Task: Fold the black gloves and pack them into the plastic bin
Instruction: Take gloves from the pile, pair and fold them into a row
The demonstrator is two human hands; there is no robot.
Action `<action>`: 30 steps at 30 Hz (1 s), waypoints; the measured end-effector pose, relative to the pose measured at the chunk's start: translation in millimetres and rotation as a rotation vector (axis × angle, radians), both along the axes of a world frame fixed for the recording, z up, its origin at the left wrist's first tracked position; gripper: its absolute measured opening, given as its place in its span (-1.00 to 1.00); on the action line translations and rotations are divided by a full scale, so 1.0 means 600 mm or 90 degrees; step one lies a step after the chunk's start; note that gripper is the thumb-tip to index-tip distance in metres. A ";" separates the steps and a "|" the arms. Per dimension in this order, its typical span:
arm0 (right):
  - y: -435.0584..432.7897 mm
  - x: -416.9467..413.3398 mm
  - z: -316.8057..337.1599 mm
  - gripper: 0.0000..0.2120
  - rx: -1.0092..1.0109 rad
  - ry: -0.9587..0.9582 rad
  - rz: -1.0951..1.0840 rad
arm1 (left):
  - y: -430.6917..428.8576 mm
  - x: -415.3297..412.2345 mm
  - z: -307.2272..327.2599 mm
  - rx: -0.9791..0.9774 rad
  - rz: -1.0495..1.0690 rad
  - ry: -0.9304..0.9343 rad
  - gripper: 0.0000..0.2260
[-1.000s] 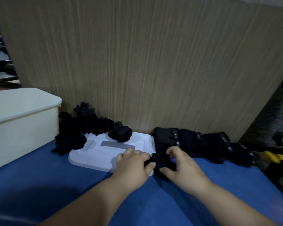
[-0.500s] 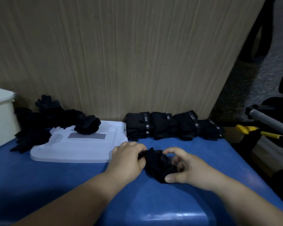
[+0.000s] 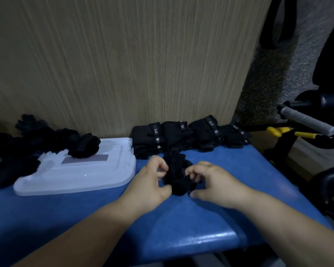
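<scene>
Nearer the wall (image 3: pixel 123 64) now, left hand (image 3: pixel 150 183) and right hand (image 3: pixel 210 183) pinch glove (image 3: pixel 176 175) on table (image 3: pixel 181 230).

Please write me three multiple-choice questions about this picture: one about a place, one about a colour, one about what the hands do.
1. Where does the rolled glove lie? A. on the plastic lid B. on the floor C. inside a bin
2. What colour is the table top? A. red B. blue C. green
3. What do the left hand and right hand do? A. rest flat B. pinch one black glove C. lift the lid
Answers: 1 A, it sits on the lid; 2 B, the bare surface is blue; 3 B, both hands' fingers curl on the glove.
</scene>
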State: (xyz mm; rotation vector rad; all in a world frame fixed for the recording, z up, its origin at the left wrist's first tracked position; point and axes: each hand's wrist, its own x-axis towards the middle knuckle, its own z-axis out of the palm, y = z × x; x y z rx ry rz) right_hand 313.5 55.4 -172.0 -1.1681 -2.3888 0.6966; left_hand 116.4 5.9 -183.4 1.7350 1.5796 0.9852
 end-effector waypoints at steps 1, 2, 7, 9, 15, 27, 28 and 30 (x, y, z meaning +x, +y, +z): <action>0.000 -0.001 -0.003 -0.57 0.019 0.010 -0.005 | 0.001 0.000 -0.002 0.002 -0.007 0.003 -0.68; 0.001 -0.002 -0.006 -0.60 0.039 0.016 -0.012 | 0.003 0.000 -0.005 0.013 -0.015 0.013 -0.68; 0.000 -0.010 -0.017 -0.73 0.093 0.089 -0.058 | 0.005 0.004 -0.006 0.096 -0.028 0.106 -0.72; -0.001 -0.014 -0.017 -0.72 0.094 0.153 -0.074 | 0.005 0.003 -0.005 0.113 -0.010 0.074 -0.77; -0.009 -0.023 -0.005 -0.72 -0.084 0.358 -0.103 | 0.005 0.000 0.010 0.080 0.004 -0.094 -0.86; -0.014 -0.026 0.004 -0.71 -0.211 0.468 -0.037 | -0.003 -0.011 0.025 0.025 -0.020 -0.298 -0.87; -0.014 -0.028 0.005 -0.70 -0.206 0.478 -0.035 | -0.003 -0.011 0.025 0.030 -0.013 -0.300 -0.87; -0.015 -0.031 0.006 -0.69 -0.199 0.484 -0.032 | -0.002 -0.010 0.025 0.038 -0.002 -0.304 -0.86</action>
